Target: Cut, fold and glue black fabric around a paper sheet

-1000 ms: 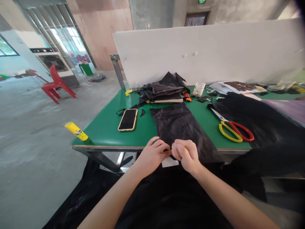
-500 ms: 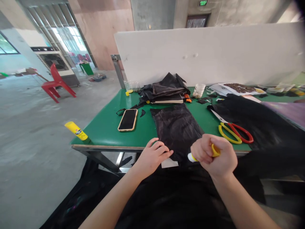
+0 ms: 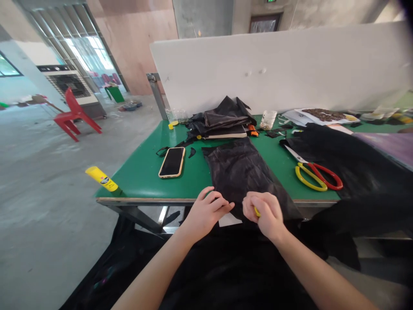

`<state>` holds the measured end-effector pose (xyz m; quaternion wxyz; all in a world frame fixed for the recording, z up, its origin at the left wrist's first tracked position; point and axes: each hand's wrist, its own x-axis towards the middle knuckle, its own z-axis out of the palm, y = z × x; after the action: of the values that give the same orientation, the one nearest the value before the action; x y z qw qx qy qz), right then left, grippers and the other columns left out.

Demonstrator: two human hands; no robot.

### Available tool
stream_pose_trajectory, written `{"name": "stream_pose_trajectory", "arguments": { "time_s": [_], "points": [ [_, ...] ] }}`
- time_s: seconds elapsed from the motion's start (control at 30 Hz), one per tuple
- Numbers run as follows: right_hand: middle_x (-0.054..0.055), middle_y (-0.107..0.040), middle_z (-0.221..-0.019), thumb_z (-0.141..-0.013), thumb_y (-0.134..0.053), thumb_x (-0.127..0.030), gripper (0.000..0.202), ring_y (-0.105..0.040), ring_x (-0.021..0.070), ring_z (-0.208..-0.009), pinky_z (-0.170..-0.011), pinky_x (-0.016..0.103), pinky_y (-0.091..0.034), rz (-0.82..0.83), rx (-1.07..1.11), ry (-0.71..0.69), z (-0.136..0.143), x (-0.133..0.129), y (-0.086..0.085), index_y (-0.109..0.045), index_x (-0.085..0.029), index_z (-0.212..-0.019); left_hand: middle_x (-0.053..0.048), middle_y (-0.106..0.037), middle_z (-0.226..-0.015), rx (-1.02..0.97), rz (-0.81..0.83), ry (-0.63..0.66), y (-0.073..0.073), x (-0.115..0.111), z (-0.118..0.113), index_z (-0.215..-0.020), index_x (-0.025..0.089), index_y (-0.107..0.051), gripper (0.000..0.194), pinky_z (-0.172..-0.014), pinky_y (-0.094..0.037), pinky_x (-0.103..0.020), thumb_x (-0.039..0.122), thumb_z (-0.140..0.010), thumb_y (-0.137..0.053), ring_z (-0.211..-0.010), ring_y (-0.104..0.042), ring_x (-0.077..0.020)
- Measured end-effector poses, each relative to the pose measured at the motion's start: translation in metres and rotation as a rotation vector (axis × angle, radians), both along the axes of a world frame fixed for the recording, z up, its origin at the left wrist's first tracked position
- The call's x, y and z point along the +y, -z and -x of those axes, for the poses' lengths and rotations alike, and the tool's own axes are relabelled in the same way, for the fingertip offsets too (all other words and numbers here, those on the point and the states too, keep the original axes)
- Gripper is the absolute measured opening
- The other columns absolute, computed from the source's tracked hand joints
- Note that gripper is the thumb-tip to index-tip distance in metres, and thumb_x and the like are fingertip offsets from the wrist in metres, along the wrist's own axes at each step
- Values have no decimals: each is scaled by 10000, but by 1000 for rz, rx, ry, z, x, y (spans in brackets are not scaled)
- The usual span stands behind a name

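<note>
A wrinkled sheet of thin black material (image 3: 240, 165) lies over the front edge of the green table (image 3: 138, 176). On its near left part rests my left hand (image 3: 209, 211), palm down with fingers a little bent and apart. A white piece of paper (image 3: 229, 219) shows just below those fingertips. My right hand (image 3: 264, 213) is closed in a fist over the same sheet, to the right of my left hand. It grips a yellow glue stick (image 3: 257, 212), mostly hidden by the fingers; its lower end cannot be seen.
Red-and-yellow-handled scissors (image 3: 311, 174) lie to the right beside black cloth (image 3: 342, 159). A phone (image 3: 172, 162) and a yellow tube (image 3: 102, 178) are on the left. Behind are a black fabric pile (image 3: 222, 116), a plastic cup (image 3: 268, 120) and a white board (image 3: 274, 69).
My right hand has moved left and inward with the glue stick, whose white end is now hidden. My left hand stays in place. The view has shifted slightly.
</note>
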<state>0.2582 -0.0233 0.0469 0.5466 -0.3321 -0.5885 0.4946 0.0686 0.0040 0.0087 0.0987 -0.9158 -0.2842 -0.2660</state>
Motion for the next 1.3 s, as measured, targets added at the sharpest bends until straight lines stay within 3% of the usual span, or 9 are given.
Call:
{"name": "stream_pose_trajectory", "arguments": {
  "time_s": [0.13, 0.23, 0.43, 0.6, 0.73, 0.9, 0.97, 1.17, 1.3],
  "points": [
    [-34, -325, -363, -822, -372, -246, 341, -315, 96, -358, -390, 255, -226, 33, 374, -47, -10, -11, -30, -423, -195, -489, 26, -630, -909, 2, 20, -10, 0, -1, 0, -1142, 271, -558, 303, -1052, -276, -404, 129, -891, -465, -969, -507, -127],
    [-35, -320, -358, -816, -371, -256, 336, -324, 98, -355, -388, 254, -235, -29, 427, -60, -1, -9, -42, -440, -196, -493, 30, -629, -894, -20, 16, -19, 1, -1, -1, -1125, 267, -566, 289, -1048, -283, -397, 132, -886, -477, -962, -505, -126],
    [-24, -378, -414, -842, -375, -235, 393, -340, 89, -401, -423, 260, -240, -87, 36, 68, 28, 12, -5, -362, -194, -451, 27, -622, -869, -63, 12, -24, 3, -1, -2, -1017, 278, -621, 218, -1043, -289, -414, 170, -889, -481, -954, -502, -136],
    [-25, -375, -427, -861, -374, -265, 408, -330, 83, -407, -440, 263, -238, -104, -116, 44, 14, 6, 13, -381, -186, -460, 52, -627, -862, -51, -25, -12, 3, -1, -2, -1056, 287, -603, 230, -1052, -281, -402, 178, -872, -520, -950, -498, -122],
    [-30, -350, -380, -842, -367, -236, 381, -318, 86, -368, -396, 252, -214, 33, 104, 13, -3, -5, -12, -374, -194, -463, 45, -623, -865, -42, -21, -26, 4, -1, -2, -1127, 289, -564, 281, -1048, -284, -394, 171, -877, -514, -956, -504, -114],
    [-34, -339, -365, -812, -382, -258, 337, -329, 93, -355, -388, 249, -241, -23, 361, -31, 2, -4, -41, -416, -195, -483, 25, -628, -885, -57, -6, -31, 5, -3, -2, -1108, 269, -578, 270, -1037, -295, -399, 147, -886, -483, -954, -506, -127],
    [-33, -353, -378, -811, -391, -237, 338, -329, 91, -364, -392, 250, -233, -9, 300, -10, 14, 3, -35, -404, -196, -476, 26, -625, -867, -69, -8, -32, 5, -3, -3, -1088, 269, -589, 256, -1038, -294, -402, 152, -885, -487, -948, -505, -127],
    [-31, -358, -399, -846, -380, -253, 401, -335, 91, -389, -414, 261, -243, -13, 46, 109, 27, 13, 13, -369, -201, -449, 32, -614, -843, -45, -17, -50, 5, -3, -3, -1059, 282, -606, 235, -1043, -290, -400, 173, -878, -506, -959, -501, -128],
    [-29, -358, -392, -841, -399, -254, 396, -330, 92, -377, -401, 258, -228, 27, 75, 103, 7, -1, 12, -383, -197, -450, 35, -617, -854, -32, -24, -40, 4, -3, -2, -1123, 293, -571, 271, -1045, -286, -401, 186, -883, -504, -963, -502, -122]
  ]
}}
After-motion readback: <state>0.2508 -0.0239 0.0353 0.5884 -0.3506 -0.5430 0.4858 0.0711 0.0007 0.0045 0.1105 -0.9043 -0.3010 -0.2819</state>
